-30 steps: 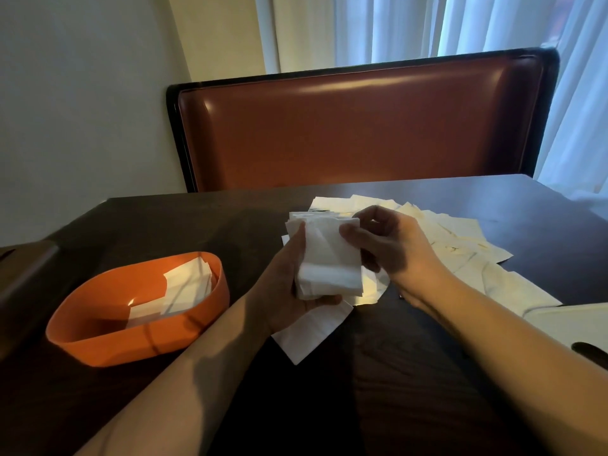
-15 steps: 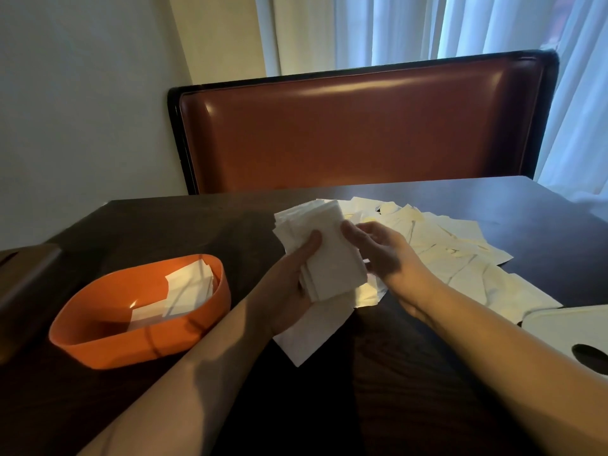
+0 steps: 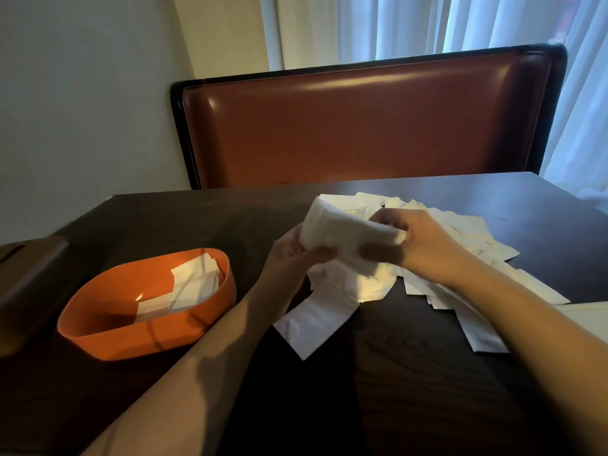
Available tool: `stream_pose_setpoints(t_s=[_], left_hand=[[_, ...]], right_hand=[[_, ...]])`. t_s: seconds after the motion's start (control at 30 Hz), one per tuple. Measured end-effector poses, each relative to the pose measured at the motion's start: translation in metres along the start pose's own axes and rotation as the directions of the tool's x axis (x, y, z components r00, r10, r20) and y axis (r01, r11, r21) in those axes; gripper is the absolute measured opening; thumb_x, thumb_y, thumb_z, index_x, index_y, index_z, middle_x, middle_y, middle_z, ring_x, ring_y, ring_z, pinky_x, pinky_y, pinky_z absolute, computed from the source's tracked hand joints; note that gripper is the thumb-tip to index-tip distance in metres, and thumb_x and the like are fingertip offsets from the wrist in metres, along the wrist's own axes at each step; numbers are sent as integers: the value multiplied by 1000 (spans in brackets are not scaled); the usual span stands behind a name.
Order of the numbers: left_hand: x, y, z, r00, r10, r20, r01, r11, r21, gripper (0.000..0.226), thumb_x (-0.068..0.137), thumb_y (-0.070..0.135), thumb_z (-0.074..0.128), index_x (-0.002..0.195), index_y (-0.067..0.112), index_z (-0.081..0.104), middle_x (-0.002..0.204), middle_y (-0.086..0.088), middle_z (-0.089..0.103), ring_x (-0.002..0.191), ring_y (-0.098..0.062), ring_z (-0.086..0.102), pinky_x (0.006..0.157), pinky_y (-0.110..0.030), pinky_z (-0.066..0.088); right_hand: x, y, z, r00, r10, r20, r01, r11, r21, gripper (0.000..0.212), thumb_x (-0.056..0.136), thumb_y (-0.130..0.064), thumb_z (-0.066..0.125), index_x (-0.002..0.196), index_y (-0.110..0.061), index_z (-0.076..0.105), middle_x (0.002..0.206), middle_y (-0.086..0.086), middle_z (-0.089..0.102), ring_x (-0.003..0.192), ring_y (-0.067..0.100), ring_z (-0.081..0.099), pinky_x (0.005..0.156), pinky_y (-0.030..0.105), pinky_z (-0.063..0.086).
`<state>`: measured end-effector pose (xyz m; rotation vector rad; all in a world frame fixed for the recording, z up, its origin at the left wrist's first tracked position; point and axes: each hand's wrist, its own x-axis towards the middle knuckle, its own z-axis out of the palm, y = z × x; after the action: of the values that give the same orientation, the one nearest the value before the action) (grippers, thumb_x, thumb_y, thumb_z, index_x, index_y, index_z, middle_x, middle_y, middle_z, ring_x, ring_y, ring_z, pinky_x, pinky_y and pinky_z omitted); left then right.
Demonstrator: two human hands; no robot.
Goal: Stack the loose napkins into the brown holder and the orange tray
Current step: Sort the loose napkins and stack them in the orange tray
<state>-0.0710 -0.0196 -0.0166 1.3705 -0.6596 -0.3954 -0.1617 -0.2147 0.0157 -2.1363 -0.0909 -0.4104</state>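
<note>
The orange tray (image 3: 98,337) sits near the table's (image 3: 378,406) left, some napkins inside. Beyond, the left hand (image 3: 289,255) and right hand (image 3: 424,245) both grip a napkin stack (image 3: 342,232) above the loose napkins (image 3: 460,232). The brown holder (image 3: 29,274) stands far left.

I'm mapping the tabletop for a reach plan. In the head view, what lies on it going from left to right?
Dark brown napkin holder → oval orange plastic tray holding a few napkins → thick bundle of white paper napkins gripped by both hands → loose white napkins spread on the table.
</note>
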Motion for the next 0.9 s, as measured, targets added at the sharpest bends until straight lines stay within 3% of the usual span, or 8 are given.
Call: stream_pose_setpoints(t_s=[0.13,0.27,0.37,0.47,0.53,0.7,0.77,0.9], left_hand=[[1,0,-5,993,-72,91,55,982,181,44,83,-7,65,114,22,55,114,-9,61,96,-15,67,76,-28,58],[1,-5,-2,988,-99,119,65,964,256,53,85,0,68,117,36,46,117,3,59,107,-16,62,80,-26,58],[1,-6,-3,994,-59,94,29,957,289,48,86,1,68,117,32,50,118,0,63,109,-16,63,86,-32,58],[-2,-3,-3,989,-12,144,-25,967,254,36,83,2,69,108,26,58,110,-4,64,99,-11,66,83,-32,59],[-4,-2,-3,978,-25,208,-38,955,295,34,76,11,69,107,21,59,107,-7,61,91,-10,66,77,-30,58],[-5,-7,-5,954,-48,296,-87,900,426,43,67,34,71,105,19,60,102,-10,62,88,-17,65,72,-31,57],[-5,-6,-6,956,-19,294,-116,893,435,41,67,33,71,104,18,61,99,-11,63,87,-24,66,72,-37,59],[-5,-4,-10,947,17,319,-160,889,429,37,71,31,69,104,19,61,102,-15,60,86,-28,63,71,-38,57]], right_hand=[[-1,18,-7,978,122,169,-96,984,-152,29,73,-26,86,95,-19,69,90,2,67,79,10,61,72,31,45],[-2,23,-8,956,148,253,-120,985,-121,27,76,-26,85,98,-20,70,92,-3,72,86,12,67,78,29,50],[-1,22,-6,956,135,261,-107,987,-116,22,80,-23,82,99,-21,72,93,-3,74,87,16,68,85,38,52],[-3,15,-10,952,128,278,-96,988,-124,31,75,-32,83,101,-22,71,99,0,72,95,21,66,92,47,50],[-4,12,-16,936,135,324,-96,986,-135,37,68,-41,84,97,-24,69,96,-1,70,91,17,66,87,43,51],[-10,10,-20,827,288,483,-181,950,-256,49,69,-34,90,107,-27,60,96,-1,71,86,20,69,73,39,59],[-11,8,-21,801,329,500,-198,934,-297,52,72,-30,88,111,-29,55,98,2,70,78,18,69,67,30,58],[-11,4,-24,804,260,534,-205,965,-161,55,74,-21,87,120,-24,56,97,8,70,75,29,72,69,33,58]])
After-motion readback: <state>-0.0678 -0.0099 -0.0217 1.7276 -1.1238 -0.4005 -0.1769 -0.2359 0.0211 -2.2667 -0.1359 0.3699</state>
